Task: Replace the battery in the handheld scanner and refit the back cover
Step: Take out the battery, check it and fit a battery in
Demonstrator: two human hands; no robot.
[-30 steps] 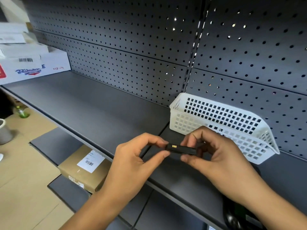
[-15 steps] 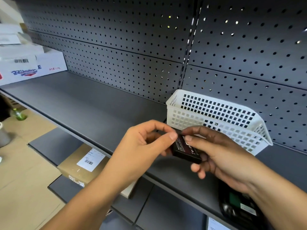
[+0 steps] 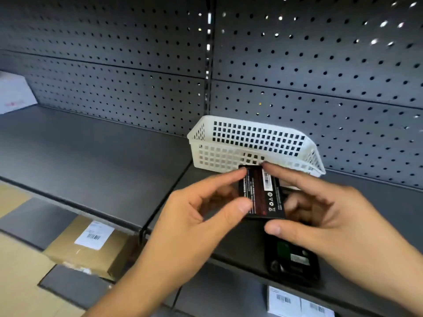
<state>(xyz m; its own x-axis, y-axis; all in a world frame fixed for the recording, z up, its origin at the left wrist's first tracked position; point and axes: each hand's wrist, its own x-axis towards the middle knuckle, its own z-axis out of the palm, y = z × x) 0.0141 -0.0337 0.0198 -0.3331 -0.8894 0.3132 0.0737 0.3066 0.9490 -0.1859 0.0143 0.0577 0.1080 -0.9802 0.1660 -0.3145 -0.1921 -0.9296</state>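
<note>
Black battery (image 3: pixel 262 193), white lattice basket (image 3: pixel 251 143), grey perforated back panel (image 3: pixel 320 65)

— The battery (image 3: pixel 262 193)?
— Flat black slab, printed label face up, held above the shelf edge.
— And the scanner (image 3: pixel 291 259)?
— Black, lying back-up on the shelf, compartment open.
</note>
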